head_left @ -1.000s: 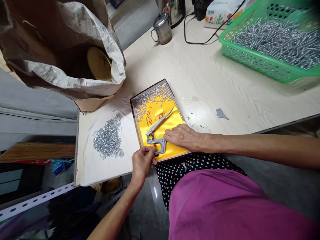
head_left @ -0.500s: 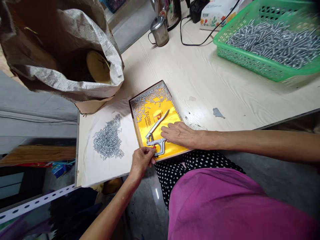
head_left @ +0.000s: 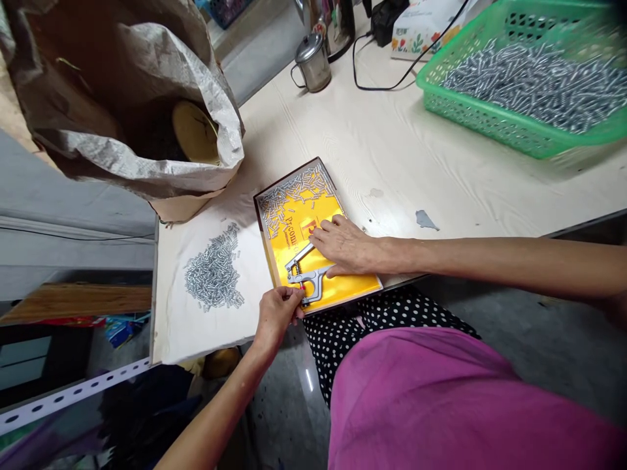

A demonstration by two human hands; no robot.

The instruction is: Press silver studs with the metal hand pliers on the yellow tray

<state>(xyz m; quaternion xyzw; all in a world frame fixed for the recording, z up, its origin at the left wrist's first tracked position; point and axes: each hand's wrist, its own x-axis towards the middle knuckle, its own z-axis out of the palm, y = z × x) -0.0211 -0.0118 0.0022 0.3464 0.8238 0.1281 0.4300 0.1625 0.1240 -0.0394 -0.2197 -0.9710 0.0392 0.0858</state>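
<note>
Grey snap-fastener pliers, with a spring and a red part at the jaw, lie on a shallow yellow-bottomed tray. My right hand is over the handles, fingers across the upper one and thumb by the lower one. At the jaw end, by the tray's near left corner, my left hand pinches with thumb and fingertips; what sits between them is too small to make out. Small silvery spring-like pieces are scattered over the tray's far end.
Left of the tray, a heap of small silvery pieces lies on the table. An open sack holding a yellowish round thing stands behind it. A green basket of metal pieces is at far right; a metal cup stands at the back.
My right hand has moved up and slightly left, onto the upper handle of the pliers, covering its end. My left hand stays at the jaw, still pinched.
</note>
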